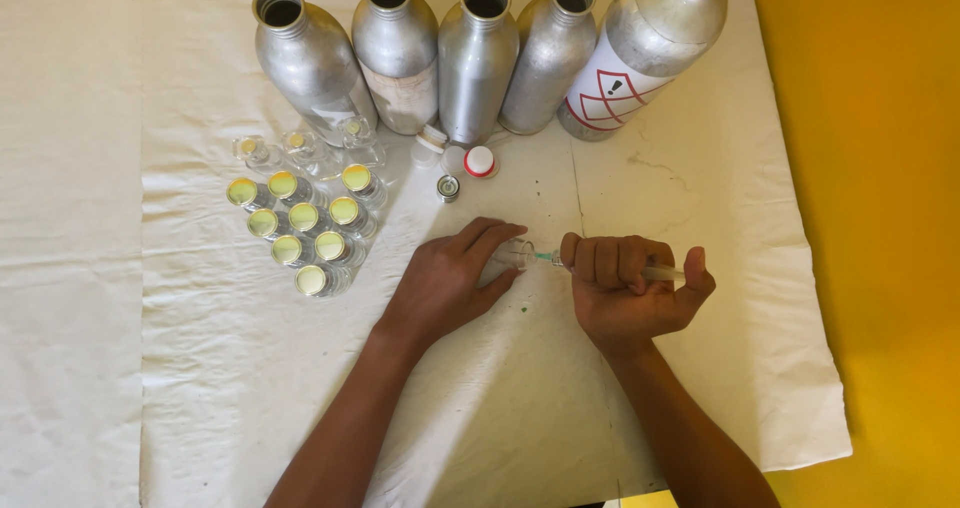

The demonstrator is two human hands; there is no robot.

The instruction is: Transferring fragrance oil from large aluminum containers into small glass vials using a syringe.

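A small clear glass vial (512,255) is held on its side by the left hand (450,278), the fingers closed around its body so that its mouth is turned toward the other hand. A syringe (600,264) is gripped in the right hand (635,288), the fingers wrapped tightly round the barrel and the thumb raised near the plunger end; its greenish tip is brought level with the vial's mouth, touching it or just inside, though which cannot be told. Both hands are rested low over a white cloth (200,388) spread on a yellow table (880,268), which seems to steady the small pieces against each other.

Behind the hands, five silver metal bottles (475,58) are stood in a row at the far edge of the cloth, all uncapped; the rightmost one (650,48), marked with a red-and-white warning label, is tilted against its neighbour. Loose caps (480,161), one white with a red rim, are left just in front of the bottles. To the left, a cluster of small vials with gold-coloured lids (300,228) is packed closely together, well apart from the hands, with a few unlidded clear vials (305,150) set just behind it, near the bottles
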